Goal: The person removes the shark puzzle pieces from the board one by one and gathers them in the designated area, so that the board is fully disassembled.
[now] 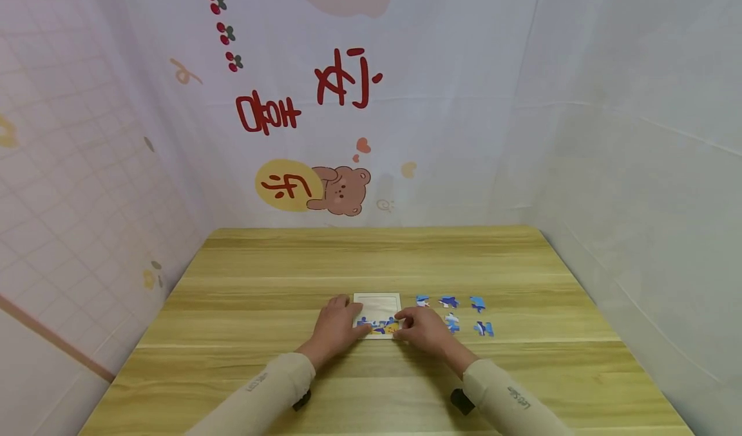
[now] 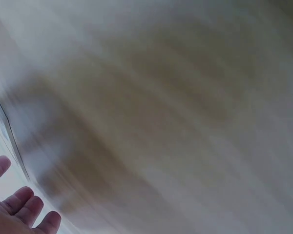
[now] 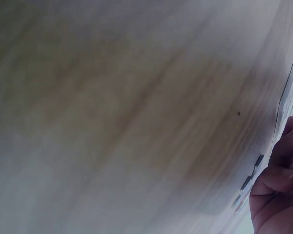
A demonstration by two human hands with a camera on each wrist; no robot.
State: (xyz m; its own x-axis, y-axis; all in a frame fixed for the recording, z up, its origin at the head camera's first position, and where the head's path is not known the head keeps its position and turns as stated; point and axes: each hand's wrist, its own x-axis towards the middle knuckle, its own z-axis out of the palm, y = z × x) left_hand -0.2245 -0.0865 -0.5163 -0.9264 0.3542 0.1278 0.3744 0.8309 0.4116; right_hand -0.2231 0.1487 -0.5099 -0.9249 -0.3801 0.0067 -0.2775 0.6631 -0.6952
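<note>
A white puzzle frame (image 1: 377, 304) lies on the table between both hands, with joined blue and yellow puzzle pieces (image 1: 379, 327) along its near side. My left hand (image 1: 336, 325) rests at the frame's left edge, its thumb reaching over the near left corner. Parted, slightly bent fingers (image 2: 24, 199) of that hand show in the left wrist view. At the near right corner my right hand (image 1: 426, 330) has thumb and forefinger about a yellow puzzle piece (image 1: 392, 327). Its other fingers are curled in the right wrist view (image 3: 278, 183).
To the right of the frame lie several loose blue puzzle pieces (image 1: 448, 301), one of them partly behind my right hand. The wooden table (image 1: 261, 281) meets a printed cloth wall (image 1: 440, 165) at the back, with more cloth on both sides.
</note>
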